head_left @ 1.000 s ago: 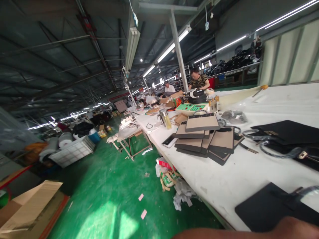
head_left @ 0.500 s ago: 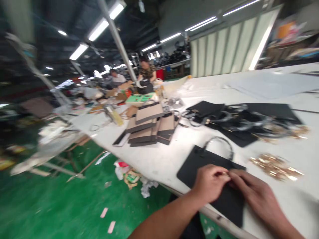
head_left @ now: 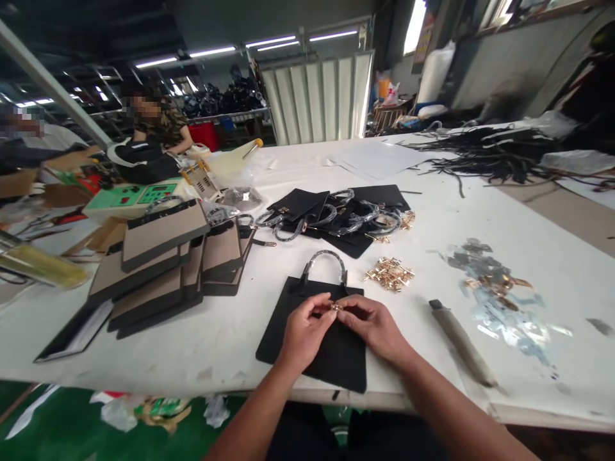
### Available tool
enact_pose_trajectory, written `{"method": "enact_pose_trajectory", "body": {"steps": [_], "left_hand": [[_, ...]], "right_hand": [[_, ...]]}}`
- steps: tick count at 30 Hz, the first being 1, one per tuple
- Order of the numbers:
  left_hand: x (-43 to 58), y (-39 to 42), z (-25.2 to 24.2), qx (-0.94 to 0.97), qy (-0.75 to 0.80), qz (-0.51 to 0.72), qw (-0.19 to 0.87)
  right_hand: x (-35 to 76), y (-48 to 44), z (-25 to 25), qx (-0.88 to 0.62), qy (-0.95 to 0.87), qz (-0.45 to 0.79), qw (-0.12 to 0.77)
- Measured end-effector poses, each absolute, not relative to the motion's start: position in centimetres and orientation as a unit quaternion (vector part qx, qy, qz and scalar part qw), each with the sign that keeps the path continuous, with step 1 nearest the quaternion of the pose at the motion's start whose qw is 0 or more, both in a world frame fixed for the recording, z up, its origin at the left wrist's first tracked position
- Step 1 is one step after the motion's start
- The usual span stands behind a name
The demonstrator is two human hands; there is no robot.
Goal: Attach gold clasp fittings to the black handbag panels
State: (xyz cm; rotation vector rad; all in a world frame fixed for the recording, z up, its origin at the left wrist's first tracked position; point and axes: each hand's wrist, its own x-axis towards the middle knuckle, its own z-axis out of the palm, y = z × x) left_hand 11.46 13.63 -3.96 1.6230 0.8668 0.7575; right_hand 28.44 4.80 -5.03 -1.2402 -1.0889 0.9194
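A black bag panel (head_left: 336,358) with a clear-wrapped ring handle (head_left: 327,256) lies on the white table near its front edge. Over the panel, my left hand (head_left: 307,326) and my right hand (head_left: 372,323) meet, fingertips pinched on one small gold metal piece (head_left: 336,307). Just beyond my right hand sits a pile of gold metal pieces (head_left: 390,274). Farther back, several black panels (head_left: 360,224) with wrapped handles lie heaped together.
Brown and black bag parts (head_left: 163,234) are stacked at left, near a green machine (head_left: 129,197). A wrapped tool (head_left: 461,342) and clear scraps (head_left: 514,314) lie at right. Black strips (head_left: 494,150) cover the back right. A person (head_left: 158,121) works at the back left.
The view has swung right and down, bringing the right side of the table into sight. Both hands remain together over the panel, and the gold piece between them now shows more clearly.
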Motion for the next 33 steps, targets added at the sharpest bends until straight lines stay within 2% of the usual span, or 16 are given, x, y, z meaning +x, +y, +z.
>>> {"method": "enact_pose_trajectory", "body": {"steps": [4, 6, 9, 14, 16, 18, 25, 29, 33], "left_hand": [[9.7, 17.0, -3.7, 0.798, 0.443, 0.323, 0.249], [9.0, 18.6, -3.8, 0.801, 0.485, 0.290, 0.199], [8.5, 20.2, -3.6, 0.756, 0.517, 0.268, 0.300], [7.9, 21.1, -1.1, 0.532, 0.507, 0.317, 0.600], [7.4, 20.9, 0.1, 0.470, 0.438, 0.270, 0.717], [7.1, 20.3, 0.7, 0.436, 0.379, 0.203, 0.791], [6.9, 19.3, -1.2, 0.268, 0.435, 0.123, 0.851], [6.5, 19.8, -2.7, 0.229, 0.427, 0.112, 0.868], [6.3, 20.1, -3.4, 0.209, 0.389, 0.117, 0.889]], "right_hand": [[28.5, 5.2, -5.5, -0.544, -0.397, 0.433, 0.600], [28.4, 5.3, -5.7, -0.546, -0.399, 0.434, 0.595], [28.4, 5.4, -6.0, -0.554, -0.418, 0.418, 0.587], [28.6, 5.2, -6.1, -0.566, -0.432, 0.393, 0.582], [28.7, 5.1, -5.8, -0.570, -0.437, 0.386, 0.579], [28.8, 5.0, -5.6, -0.573, -0.448, 0.375, 0.575], [29.1, 5.3, -5.0, -0.602, -0.540, 0.264, 0.525], [29.7, 6.3, -3.7, -0.615, -0.628, 0.179, 0.441], [30.1, 7.8, -2.0, -0.610, -0.699, 0.154, 0.340]]}}
